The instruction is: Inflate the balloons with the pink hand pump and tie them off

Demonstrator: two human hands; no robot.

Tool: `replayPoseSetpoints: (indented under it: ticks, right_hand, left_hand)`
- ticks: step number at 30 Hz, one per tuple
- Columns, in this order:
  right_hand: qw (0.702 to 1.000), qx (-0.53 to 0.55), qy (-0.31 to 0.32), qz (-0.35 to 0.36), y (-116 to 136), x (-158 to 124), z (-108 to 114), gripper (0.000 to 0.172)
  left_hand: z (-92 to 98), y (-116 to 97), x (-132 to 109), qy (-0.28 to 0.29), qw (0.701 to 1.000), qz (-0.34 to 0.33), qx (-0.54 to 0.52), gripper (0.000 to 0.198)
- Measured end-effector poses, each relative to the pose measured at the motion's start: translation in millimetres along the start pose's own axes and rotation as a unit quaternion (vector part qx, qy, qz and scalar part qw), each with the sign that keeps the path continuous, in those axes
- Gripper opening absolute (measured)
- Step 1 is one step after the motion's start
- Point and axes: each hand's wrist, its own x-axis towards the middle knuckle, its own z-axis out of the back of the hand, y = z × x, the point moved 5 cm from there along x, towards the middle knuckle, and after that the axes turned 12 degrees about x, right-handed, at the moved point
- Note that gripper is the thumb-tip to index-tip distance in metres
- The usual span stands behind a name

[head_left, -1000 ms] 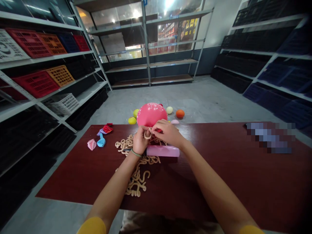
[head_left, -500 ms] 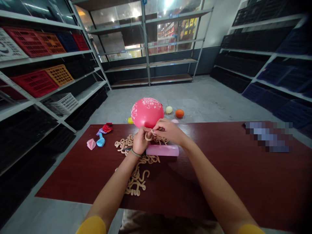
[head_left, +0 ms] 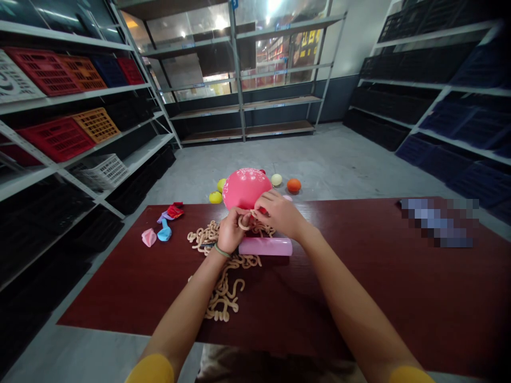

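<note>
An inflated pink balloon (head_left: pixel 243 189) with white print stands just beyond my hands, over the table's far edge. My left hand (head_left: pixel 231 231) is closed at the balloon's near end, and a loop of beige cord (head_left: pixel 243 222) shows at its fingers. My right hand (head_left: pixel 280 214) pinches close beside it, fingertips meeting the cord by the balloon's neck. Fingers hide the neck itself. Below the hands, a pink tube (head_left: pixel 265 246) lies on several curly beige cord pieces (head_left: pixel 225 292) scattered across the table.
Deflated balloons (head_left: pixel 164 230) lie at the left of the dark red table (head_left: pixel 359 287). Small inflated balloons, including an orange one (head_left: pixel 294 185), rest on the floor beyond. A blurred-out item (head_left: pixel 439 223) lies far right. Shelves with crates (head_left: pixel 56 137) flank the room.
The pink balloon has dropped slightly and shifted right, uncovering more of the yellow balloons behind it. My right hand has turned a little; both hands stay at the balloon's neck.
</note>
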Motion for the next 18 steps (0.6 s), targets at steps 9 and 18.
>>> replayPoseSetpoints:
  ticks: [9,18]
  right_hand:
    - [0.993,-0.106,-0.041,0.016,-14,-6,4,0.011]
    - [0.99,0.103,-0.092,-0.042,-6,1,-5,0.009]
  left_hand:
    - [1.5,-5,2,0.013,1.0,0.007,-0.021,0.023]
    - [-10.6,-1,4,0.044,0.985,0.061,-0.158,0.024]
